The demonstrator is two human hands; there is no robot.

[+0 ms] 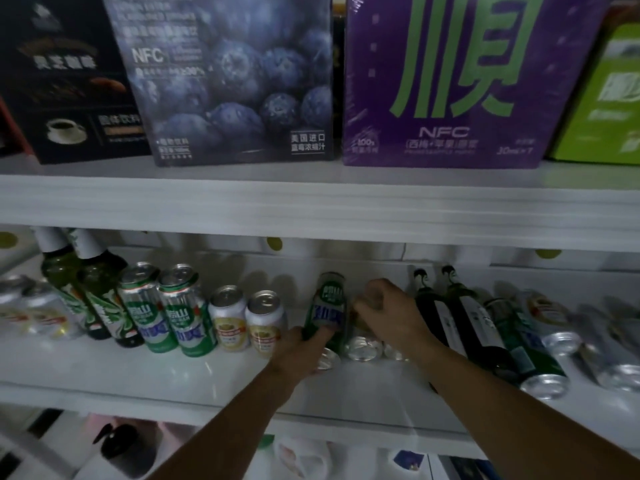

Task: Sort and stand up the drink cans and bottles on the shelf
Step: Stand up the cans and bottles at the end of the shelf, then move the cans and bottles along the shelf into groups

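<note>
- White shelf (145, 372): upright green bottles (86, 292) and cans (187, 310) at left; dark bottles (460, 317) lying at right.
- Left hand (298, 351) grips a green can (327, 310), mid-shelf, tilted.
- Right hand (388, 310) is closed over a can; which one is unclear.
- Boxes (446, 81) above read "NFC".

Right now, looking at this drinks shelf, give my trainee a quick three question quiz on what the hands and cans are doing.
1. True or false: the left hand grips a green can.
2. Which stand upright left of that can: (a) two small white cans, (b) two dark bottles, (c) the purple box?
3. Fill in: the right hand reaches among cans lying on their ____.

Key: 1 true; 2 a; 3 sides.
</note>
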